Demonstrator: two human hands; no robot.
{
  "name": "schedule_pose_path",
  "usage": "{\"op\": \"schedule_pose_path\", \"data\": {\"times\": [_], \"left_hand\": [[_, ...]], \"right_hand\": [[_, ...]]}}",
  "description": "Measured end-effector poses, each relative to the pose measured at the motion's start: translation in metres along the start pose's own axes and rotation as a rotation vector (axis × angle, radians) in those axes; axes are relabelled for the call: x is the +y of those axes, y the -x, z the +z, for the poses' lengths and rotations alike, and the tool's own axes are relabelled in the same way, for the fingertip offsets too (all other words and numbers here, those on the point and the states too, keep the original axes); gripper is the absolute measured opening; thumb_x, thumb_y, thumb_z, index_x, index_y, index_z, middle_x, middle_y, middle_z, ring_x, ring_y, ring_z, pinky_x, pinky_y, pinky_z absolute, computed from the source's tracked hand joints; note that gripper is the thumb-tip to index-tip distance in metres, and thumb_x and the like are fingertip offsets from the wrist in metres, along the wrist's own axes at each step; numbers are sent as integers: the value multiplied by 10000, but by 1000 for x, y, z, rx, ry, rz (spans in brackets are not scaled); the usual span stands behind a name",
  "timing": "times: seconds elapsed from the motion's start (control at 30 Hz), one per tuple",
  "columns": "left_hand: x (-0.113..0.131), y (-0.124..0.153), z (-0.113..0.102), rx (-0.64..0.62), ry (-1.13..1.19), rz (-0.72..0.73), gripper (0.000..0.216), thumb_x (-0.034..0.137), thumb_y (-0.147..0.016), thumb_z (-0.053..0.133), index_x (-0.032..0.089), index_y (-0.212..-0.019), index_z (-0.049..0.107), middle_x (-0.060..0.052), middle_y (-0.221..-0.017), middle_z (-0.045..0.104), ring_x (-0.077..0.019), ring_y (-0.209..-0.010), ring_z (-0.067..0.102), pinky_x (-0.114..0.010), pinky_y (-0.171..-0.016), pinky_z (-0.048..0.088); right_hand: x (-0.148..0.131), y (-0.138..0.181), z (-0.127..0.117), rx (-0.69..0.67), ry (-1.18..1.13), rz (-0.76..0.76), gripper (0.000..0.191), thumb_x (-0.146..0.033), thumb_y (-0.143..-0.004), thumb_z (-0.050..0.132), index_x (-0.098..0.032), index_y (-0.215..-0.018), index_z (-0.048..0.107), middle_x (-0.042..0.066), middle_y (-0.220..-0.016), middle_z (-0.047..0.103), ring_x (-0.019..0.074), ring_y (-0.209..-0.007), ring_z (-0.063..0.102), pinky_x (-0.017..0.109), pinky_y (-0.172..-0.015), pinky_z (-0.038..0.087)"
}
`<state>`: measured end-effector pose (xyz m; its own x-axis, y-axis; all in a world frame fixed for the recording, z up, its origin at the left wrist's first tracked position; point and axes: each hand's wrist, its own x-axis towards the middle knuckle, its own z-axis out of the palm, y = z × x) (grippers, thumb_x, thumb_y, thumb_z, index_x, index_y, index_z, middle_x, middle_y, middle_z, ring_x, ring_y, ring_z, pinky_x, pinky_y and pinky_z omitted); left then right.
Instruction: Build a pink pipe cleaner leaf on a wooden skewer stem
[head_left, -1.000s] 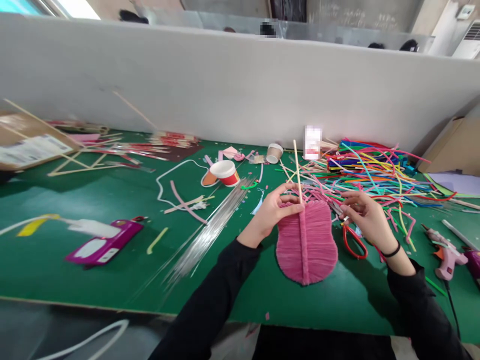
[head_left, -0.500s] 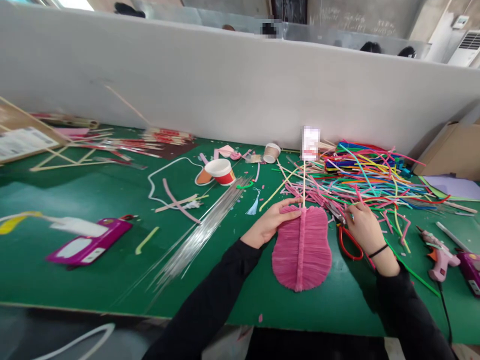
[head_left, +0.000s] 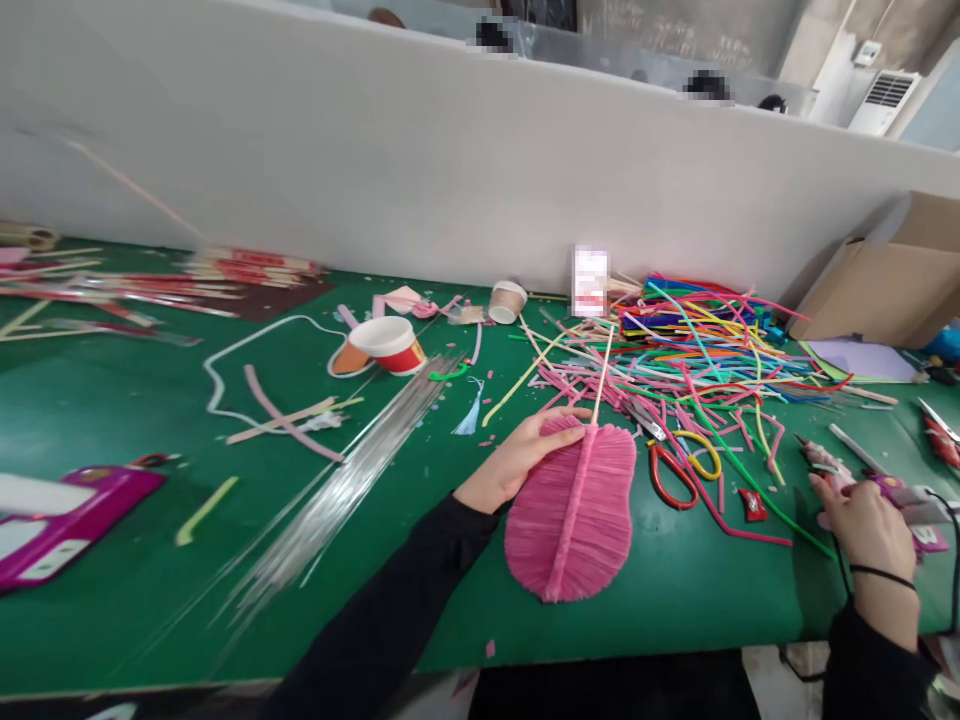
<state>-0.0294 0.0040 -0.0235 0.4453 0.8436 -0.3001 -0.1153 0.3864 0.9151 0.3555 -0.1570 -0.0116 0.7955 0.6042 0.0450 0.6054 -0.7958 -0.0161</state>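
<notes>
Thumb and fingers of the left hand are clamped on the top of a pink, ribbed, gourd-shaped panel over the green tabletop. The right hand has been shifted from beside red-and-yellow-handled scissors to a pink plastic glue gun, its grip indeterminable; a tool change is suggested.

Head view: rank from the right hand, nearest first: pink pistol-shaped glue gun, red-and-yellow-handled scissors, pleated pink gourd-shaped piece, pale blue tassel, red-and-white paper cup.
1. Glue gun: at the fingers of the right hand.
2. Scissors: to its left.
3. Pink piece: farther left, held by the left hand.
4. Tassel: left of the piece.
5. Paper cup: farthest left of these.
</notes>
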Motion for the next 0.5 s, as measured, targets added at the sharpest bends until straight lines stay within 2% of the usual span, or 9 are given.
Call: {"op": "schedule_pose_path", "data": {"times": [0.07, 0.13, 0.17, 0.23, 0.3, 0.37, 0.43, 0.5], "left_hand": [[-2, -1, 1, -17, -1, -4, 442, 325, -698, 838, 182, -1089, 690, -26, -907, 737, -170, -822, 694, -262, -771, 517], [-4, -2, 1, -30, -6, -5, 433, 323, -705, 835, 186, -1089, 688, -30, -919, 741, -175, -832, 694, -262, -772, 515], [-4, -2, 1, -37, -7, -3, 432, 322, -709, 834, 189, -1092, 687, -31, -922, 743, -175, -835, 694, -261, -773, 513], [-5, -2, 1, -47, 8, -2, 446, 319, -705, 838, 198, -1105, 682, -27, -913, 747, -174, -825, 695, -259, -770, 510], [-4, -1, 1, -64, 46, -14, 477, 311, -689, 848, 208, -1122, 676, -21, -900, 751, -169, -804, 695, -256, -764, 507], [-4, 0, 2, -80, 81, -23, 492, 305, -680, 854, 210, -1129, 675, -19, -892, 753, -165, -789, 694, -254, -759, 504], [-3, 1, 3, -95, 92, -15, 481, 303, -688, 848, 204, -1127, 678, -19, -890, 752, -161, -790, 689, -251, -759, 499], [-2, 2, 4, -102, 92, 0, 469, 303, -694, 843, 195, -1120, 681, -18, -883, 747, -157, -791, 683, -249, -761, 496]], "right_hand": [[19, -4, 18, -1, -22, 44, 734, -700, -837, 454, -28, -1081, 621, 318, -942, 698, 436, -901, 701, 470, -695, 521], [31, -8, 31, -43, -100, 51, 691, -670, -793, 542, -30, -1039, 625, 320, -916, 697, 441, -890, 701, 485, -715, 529], [33, -9, 34, -64, -199, 63, 618, -642, -774, 582, -63, -982, 636, 285, -861, 705, 422, -837, 707, 479, -696, 534], [32, -11, 35, -103, -551, 99, 492, -615, -723, 650, -142, -855, 627, 174, -722, 699, 337, -660, 694, 433, -605, 540], [22, -7, 29, -164, -1012, 112, 488, -619, -647, 726, -179, -811, 594, 78, -652, 672, 221, -501, 614, 347, -488, 510], [5, 2, 21, -251, -1353, 45, 540, -568, -576, 821, -180, -875, 594, 34, -704, 681, 134, -463, 542, 250, -411, 441], [-15, 14, 14, -235, -1510, 28, 599, -483, -523, 895, -197, -963, 605, -28, -695, 655, 86, -477, 514, 177, -400, 397], [-34, 24, 9, -278, -1582, -1, 533, -499, -564, 884, -186, -920, 639, -46, -657, 612, 68, -512, 512, 148, -432, 420]]}}
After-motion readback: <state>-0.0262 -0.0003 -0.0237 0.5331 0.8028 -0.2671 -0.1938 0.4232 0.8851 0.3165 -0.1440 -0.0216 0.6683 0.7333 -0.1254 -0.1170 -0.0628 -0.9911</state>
